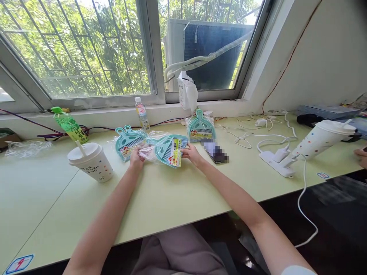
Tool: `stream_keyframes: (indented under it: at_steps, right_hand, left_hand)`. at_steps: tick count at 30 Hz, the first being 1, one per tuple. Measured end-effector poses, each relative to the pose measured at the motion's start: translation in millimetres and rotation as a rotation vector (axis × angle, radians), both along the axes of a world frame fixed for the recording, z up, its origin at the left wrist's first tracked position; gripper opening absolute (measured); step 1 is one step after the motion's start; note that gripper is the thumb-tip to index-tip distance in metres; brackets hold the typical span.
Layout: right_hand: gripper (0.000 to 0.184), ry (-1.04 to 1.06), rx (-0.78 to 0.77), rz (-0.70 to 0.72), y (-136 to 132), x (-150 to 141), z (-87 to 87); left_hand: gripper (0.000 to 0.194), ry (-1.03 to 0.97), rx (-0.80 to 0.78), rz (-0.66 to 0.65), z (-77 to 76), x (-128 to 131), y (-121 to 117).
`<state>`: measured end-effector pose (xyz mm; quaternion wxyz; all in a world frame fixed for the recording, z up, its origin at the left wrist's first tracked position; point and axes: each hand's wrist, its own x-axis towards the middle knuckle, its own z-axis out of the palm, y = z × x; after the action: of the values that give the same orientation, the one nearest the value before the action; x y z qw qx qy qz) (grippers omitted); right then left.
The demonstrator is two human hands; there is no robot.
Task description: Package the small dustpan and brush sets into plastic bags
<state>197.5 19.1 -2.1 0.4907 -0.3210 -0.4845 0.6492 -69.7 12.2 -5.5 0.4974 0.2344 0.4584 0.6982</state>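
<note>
A teal dustpan and brush set (169, 151) in clear plastic wrap, with a yellow label, is held just above the table between both hands. My left hand (137, 156) is closed on the bunched wrap at its handle end. At the brush end, my right hand (193, 153) pinches the wide edge. A second wrapped set (126, 143) lies behind my left hand, partly covered by the held one. Beyond my right hand rests a third wrapped set (201, 128), its handle toward the window. A phone (216, 152), partly blurred, lies just right of my right hand.
A lidded paper cup (94, 164) with a straw stands left; another cup (322, 141) stands right, behind a power strip (276, 164) with white cables. Two bottles, green (70, 126) and clear (142, 114), stand near the sill. Another person's hand (360, 156) shows far right.
</note>
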Motion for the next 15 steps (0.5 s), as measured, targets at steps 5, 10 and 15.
stream_keyframes:
  at_steps: [5, 10, 15]
  right_hand:
    - [0.032, 0.055, -0.004, -0.089, 7.5, 7.9, -5.9]
    - [0.033, 0.112, 0.007, -0.143, 9.0, 4.9, -9.8]
    - [0.038, 0.155, 0.005, -0.188, 6.5, 5.5, -5.9]
  left_hand:
    - [0.038, -0.048, 0.056, 0.003, 10.1, -11.9, -6.3]
    - [0.032, 0.153, -0.076, -0.39, 7.7, 11.0, -10.8]
    - [0.04, 0.011, 0.022, -0.155, 10.2, 4.7, -7.3]
